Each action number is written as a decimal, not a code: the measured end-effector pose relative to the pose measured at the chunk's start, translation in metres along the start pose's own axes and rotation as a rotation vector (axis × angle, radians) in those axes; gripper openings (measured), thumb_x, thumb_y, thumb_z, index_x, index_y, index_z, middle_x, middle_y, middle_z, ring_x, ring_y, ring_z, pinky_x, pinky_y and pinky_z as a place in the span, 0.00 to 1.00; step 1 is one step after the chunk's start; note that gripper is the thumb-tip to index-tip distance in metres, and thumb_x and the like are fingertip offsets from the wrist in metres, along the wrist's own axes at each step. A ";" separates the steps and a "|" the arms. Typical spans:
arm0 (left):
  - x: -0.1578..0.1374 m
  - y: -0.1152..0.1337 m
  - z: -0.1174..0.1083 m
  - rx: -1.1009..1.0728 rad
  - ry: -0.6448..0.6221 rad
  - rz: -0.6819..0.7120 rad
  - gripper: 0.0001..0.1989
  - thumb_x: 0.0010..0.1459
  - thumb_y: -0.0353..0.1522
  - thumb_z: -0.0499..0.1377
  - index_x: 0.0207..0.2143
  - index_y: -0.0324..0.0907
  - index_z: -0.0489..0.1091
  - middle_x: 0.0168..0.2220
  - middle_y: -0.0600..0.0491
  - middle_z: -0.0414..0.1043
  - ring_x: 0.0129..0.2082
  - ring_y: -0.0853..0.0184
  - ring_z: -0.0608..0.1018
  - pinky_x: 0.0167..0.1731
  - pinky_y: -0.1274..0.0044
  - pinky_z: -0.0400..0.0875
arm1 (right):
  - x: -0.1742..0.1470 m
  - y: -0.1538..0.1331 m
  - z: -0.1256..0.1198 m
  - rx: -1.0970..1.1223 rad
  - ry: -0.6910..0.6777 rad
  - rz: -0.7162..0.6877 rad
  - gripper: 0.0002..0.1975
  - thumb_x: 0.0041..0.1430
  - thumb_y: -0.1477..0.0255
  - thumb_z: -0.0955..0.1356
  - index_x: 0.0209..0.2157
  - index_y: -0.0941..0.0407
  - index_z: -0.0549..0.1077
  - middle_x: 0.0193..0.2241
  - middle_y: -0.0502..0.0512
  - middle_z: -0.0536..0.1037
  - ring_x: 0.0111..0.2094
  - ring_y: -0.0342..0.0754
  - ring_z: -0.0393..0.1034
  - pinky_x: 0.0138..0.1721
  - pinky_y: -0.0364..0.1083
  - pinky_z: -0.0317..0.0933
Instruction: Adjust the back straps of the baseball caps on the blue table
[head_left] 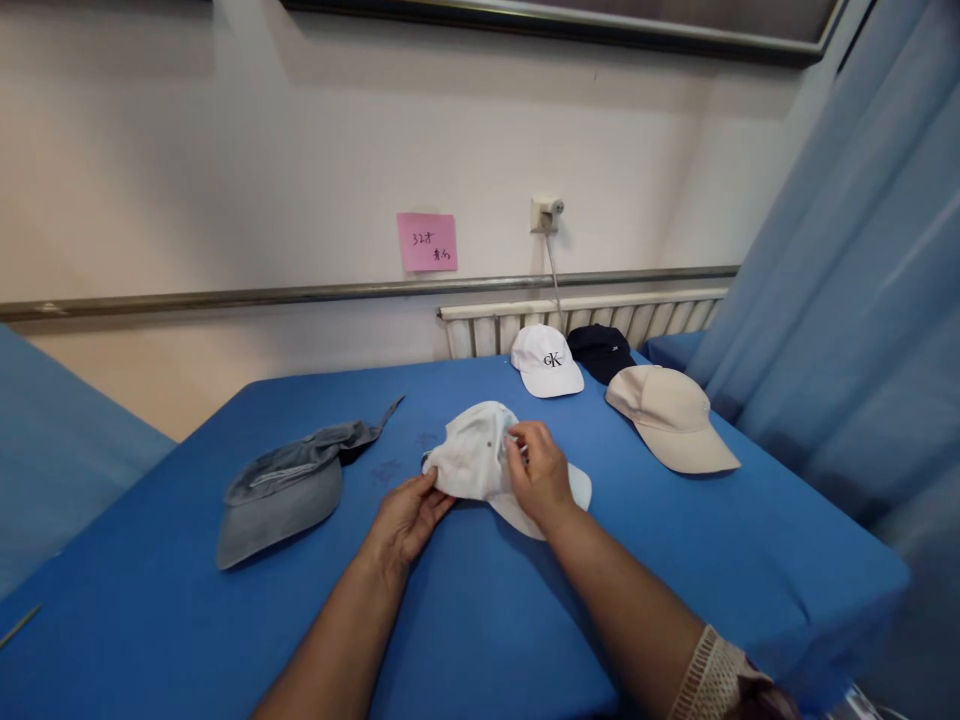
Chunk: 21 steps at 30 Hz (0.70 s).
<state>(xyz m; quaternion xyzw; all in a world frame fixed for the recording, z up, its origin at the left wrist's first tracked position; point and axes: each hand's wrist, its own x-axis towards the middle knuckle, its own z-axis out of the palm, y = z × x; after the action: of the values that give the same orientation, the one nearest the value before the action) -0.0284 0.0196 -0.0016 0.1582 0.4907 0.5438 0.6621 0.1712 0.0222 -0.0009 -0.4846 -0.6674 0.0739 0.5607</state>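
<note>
Go easy, fabric creases: left hand pinches middle cap; right hand curls at its front, can't tell if gripping.

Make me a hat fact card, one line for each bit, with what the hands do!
Caps: five
Left hand: holding the pale cap by its lower edge
Right hand: at its crown's front, grip unclear
Left side: grey cap
Farther back: white lettered cap, dark cap
Right side: beige cap
Underneath: blue cloth
</note>
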 end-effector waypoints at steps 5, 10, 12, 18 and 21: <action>0.014 0.015 -0.006 -0.207 0.090 -0.039 0.16 0.65 0.22 0.50 0.51 0.37 0.69 0.35 0.48 0.80 0.33 0.64 0.83 0.38 0.74 0.79 | 0.005 0.046 -0.015 -0.276 -0.251 0.500 0.13 0.63 0.67 0.63 0.42 0.60 0.73 0.43 0.66 0.77 0.45 0.55 0.72 0.46 0.50 0.63; 0.015 0.019 -0.003 -0.312 0.133 0.050 0.17 0.68 0.23 0.45 0.53 0.35 0.68 0.36 0.47 0.80 0.32 0.68 0.83 0.36 0.80 0.79 | 0.001 0.049 -0.012 -0.302 -0.480 0.602 0.15 0.63 0.64 0.65 0.45 0.59 0.73 0.42 0.63 0.79 0.45 0.54 0.74 0.44 0.47 0.62; 0.012 0.016 -0.003 -0.298 0.163 0.097 0.16 0.68 0.23 0.46 0.52 0.35 0.69 0.35 0.47 0.80 0.30 0.69 0.82 0.35 0.80 0.79 | -0.001 0.041 -0.010 -0.339 -0.543 0.565 0.16 0.63 0.63 0.65 0.46 0.59 0.73 0.45 0.64 0.78 0.47 0.55 0.73 0.45 0.47 0.61; 0.004 0.005 0.001 -0.160 0.139 -0.009 0.15 0.65 0.24 0.51 0.52 0.37 0.69 0.33 0.49 0.80 0.28 0.65 0.82 0.33 0.73 0.81 | -0.007 0.026 -0.009 -0.510 -0.602 0.415 0.17 0.66 0.64 0.61 0.45 0.61 0.73 0.44 0.67 0.77 0.47 0.57 0.72 0.47 0.49 0.61; 0.008 0.010 0.000 -0.227 0.091 -0.075 0.19 0.64 0.21 0.48 0.54 0.37 0.68 0.33 0.48 0.80 0.29 0.65 0.83 0.34 0.75 0.81 | -0.015 0.026 -0.005 -0.539 -0.541 0.332 0.14 0.64 0.66 0.63 0.42 0.61 0.74 0.41 0.69 0.77 0.46 0.59 0.72 0.45 0.51 0.62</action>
<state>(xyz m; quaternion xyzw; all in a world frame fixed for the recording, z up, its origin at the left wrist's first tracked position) -0.0351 0.0303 0.0018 0.0391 0.4610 0.5775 0.6726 0.1883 0.0228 -0.0256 -0.6780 -0.6990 0.1106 0.1988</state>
